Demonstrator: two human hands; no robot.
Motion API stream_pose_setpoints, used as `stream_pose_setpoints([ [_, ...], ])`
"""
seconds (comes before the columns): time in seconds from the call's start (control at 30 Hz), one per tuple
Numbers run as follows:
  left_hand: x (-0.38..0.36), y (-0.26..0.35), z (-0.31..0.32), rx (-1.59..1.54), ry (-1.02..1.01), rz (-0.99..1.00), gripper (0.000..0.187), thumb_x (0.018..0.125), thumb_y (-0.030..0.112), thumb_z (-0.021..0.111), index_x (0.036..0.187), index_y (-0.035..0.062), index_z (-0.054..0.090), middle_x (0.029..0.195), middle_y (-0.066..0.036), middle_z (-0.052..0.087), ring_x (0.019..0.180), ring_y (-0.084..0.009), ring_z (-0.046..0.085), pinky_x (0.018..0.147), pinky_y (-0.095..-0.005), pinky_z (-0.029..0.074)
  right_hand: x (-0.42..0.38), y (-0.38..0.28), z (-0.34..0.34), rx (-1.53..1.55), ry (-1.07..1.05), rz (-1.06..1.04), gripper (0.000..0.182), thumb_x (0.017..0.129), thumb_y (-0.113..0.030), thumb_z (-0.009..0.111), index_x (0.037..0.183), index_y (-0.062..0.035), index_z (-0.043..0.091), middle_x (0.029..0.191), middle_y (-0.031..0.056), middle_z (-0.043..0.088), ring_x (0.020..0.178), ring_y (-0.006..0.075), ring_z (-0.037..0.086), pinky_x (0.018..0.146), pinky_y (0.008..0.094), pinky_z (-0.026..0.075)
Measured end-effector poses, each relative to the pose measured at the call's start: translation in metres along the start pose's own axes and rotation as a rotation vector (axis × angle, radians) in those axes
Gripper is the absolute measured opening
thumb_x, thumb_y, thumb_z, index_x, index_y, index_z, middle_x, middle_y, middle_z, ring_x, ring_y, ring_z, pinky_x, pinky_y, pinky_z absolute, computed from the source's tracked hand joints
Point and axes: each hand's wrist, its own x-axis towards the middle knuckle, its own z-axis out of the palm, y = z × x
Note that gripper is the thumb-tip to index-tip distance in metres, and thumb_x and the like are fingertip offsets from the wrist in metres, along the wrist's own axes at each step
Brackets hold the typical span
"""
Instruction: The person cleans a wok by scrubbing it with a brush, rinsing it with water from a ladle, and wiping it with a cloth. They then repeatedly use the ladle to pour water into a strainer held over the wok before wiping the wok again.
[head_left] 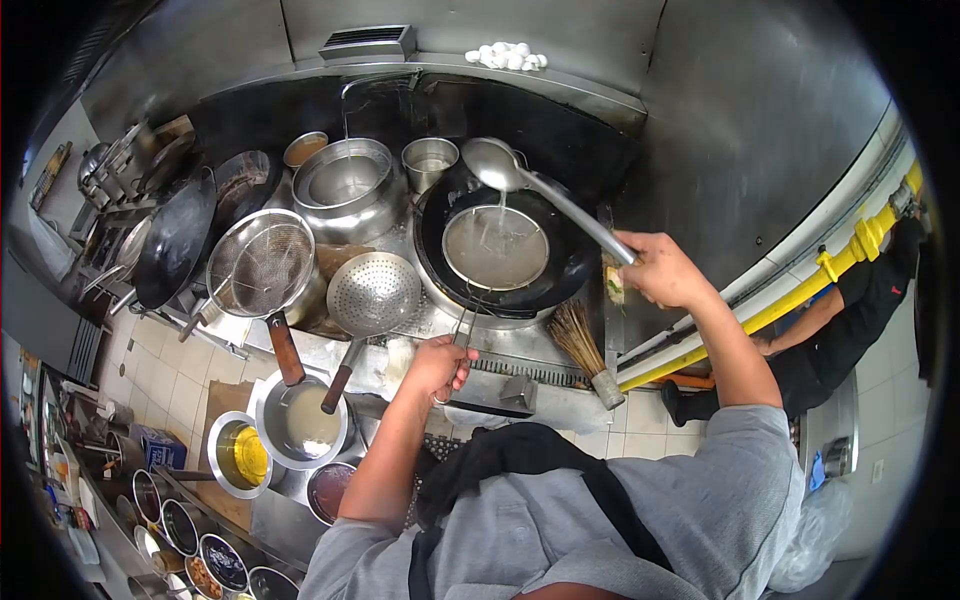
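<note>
In my right hand, closed round the end of its long handle, a metal ladle hangs tilted over the wok. A thin stream of clear liquid falls from its bowl. Below it, a round mesh strainer lies across the inside of the black wok, and the stream lands on it. My left hand grips the strainer's wire handle at the wok's near side. Left of the wok rests a perforated skimmer with a wooden handle. A bamboo brush leans by the stove's front edge.
A larger sieve and a steel pot stand left. Pots of pale liquid and yellow liquid sit near my left forearm. A yellow pipe runs along the right. Behind it is another person in dark clothes.
</note>
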Motion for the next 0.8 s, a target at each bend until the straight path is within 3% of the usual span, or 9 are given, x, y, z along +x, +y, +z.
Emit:
stream_pose_setpoints([
  [0.03,0.002,-0.004,-0.004,0.032,-0.034,0.002,0.01,0.082,0.0,0.045,0.084,-0.0066,0.051,0.054,-0.005,0.047,0.038,-0.0097,0.042,0.031,-0.0233,0.031,0.005,-0.004,0.002,-0.168,0.107,-0.182,0.051,0.082,-0.002,0.059,0.132,-0.0031,0.051,0.061,0.0014,0.051,0.045,0.0068,0.046,0.04,0.0247,0.038],
  [0.07,-0.001,-0.005,0.0,-0.024,-0.014,0.033,0.011,0.083,0.002,0.045,0.085,-0.0049,0.053,0.052,-0.004,0.047,0.037,-0.0096,0.042,0.031,-0.023,0.03,0.03,0.005,0.011,-0.36,0.28,-0.585,0.052,0.081,-0.004,0.061,0.132,-0.0043,0.051,0.061,0.0013,0.051,0.045,0.0066,0.044,0.042,0.0247,0.038],
  [0.1,-0.004,-0.001,0.001,-0.027,-0.01,0.038,0.011,0.083,0.002,0.045,0.085,-0.0049,0.053,0.052,-0.004,0.047,0.037,-0.0096,0.042,0.031,-0.023,0.03,0.047,0.009,0.011,-0.36,0.278,-0.592,0.052,0.081,-0.004,0.061,0.132,-0.0043,0.051,0.061,0.0013,0.051,0.045,0.0066,0.044,0.042,0.0247,0.038],
  [0.17,-0.013,0.008,-0.002,0.091,-0.048,0.022,0.011,0.084,0.005,0.046,0.086,-0.0021,0.055,0.05,-0.004,0.046,0.037,-0.0099,0.042,0.031,-0.023,0.031,0.069,-0.045,0.032,0.149,-0.038,-0.094,0.051,0.08,-0.006,0.062,0.13,-0.0027,0.053,0.059,0.0013,0.051,0.043,0.0069,0.044,0.04,0.0244,0.036],
  [0.33,-0.016,0.003,-0.014,0.08,-0.021,-0.005,0.011,0.086,0.008,0.048,0.087,0.0002,0.056,0.048,-0.003,0.046,0.035,-0.0105,0.041,0.032,-0.0237,0.032,0.227,-0.108,0.126,0.195,-0.243,-0.079,0.009,0.079,-0.009,0.065,0.081,-0.0003,0.063,0.056,0.0035,0.054,0.043,0.0112,0.05,0.035,0.0279,0.037],
  [0.43,-0.022,0.009,-0.025,0.152,-0.087,0.01,0.011,0.085,0.008,0.048,0.087,0.0003,0.056,0.048,-0.004,0.046,0.035,-0.0105,0.042,0.032,-0.0239,0.033,0.342,-0.129,0.218,-0.038,-0.315,-0.073,0.017,0.079,-0.01,0.063,0.065,-0.0008,0.062,0.056,0.0069,0.057,0.043,0.0158,0.052,0.039,0.0343,0.041],
  [0.57,-0.031,0.005,-0.05,0.108,-0.16,-0.006,0.01,0.087,0.004,0.044,0.089,-0.0003,0.053,0.06,-0.002,0.051,0.039,-0.0089,0.044,0.033,-0.0238,0.036,0.377,-0.189,0.291,-0.198,-0.251,-0.018,0.02,0.078,-0.006,0.061,0.059,-0.0022,0.058,0.052,0.0083,0.055,0.039,0.0159,0.05,0.036,0.0305,0.037],
  [0.7,-0.035,-0.001,-0.079,0.13,-0.178,-0.009,0.011,0.087,0.005,0.044,0.09,-0.0003,0.053,0.062,-0.002,0.052,0.04,-0.0082,0.045,0.033,-0.0226,0.037,0.428,-0.19,0.341,0.407,-0.243,0.29,0.014,0.081,-0.001,0.056,0.067,-0.0026,0.054,0.053,0.0069,0.051,0.039,0.0143,0.048,0.033,0.0268,0.037],
  [0.8,-0.039,0.004,-0.082,0.068,-0.181,-0.004,0.011,0.087,0.004,0.043,0.092,-0.0001,0.053,0.062,-0.002,0.052,0.04,-0.008,0.045,0.033,-0.0223,0.037,0.452,-0.176,0.354,0.79,-0.537,0.489,0.022,0.087,-0.008,0.052,0.067,-0.0075,0.041,0.05,0.001,0.043,0.038,0.0093,0.045,0.033,0.022,0.037],
])
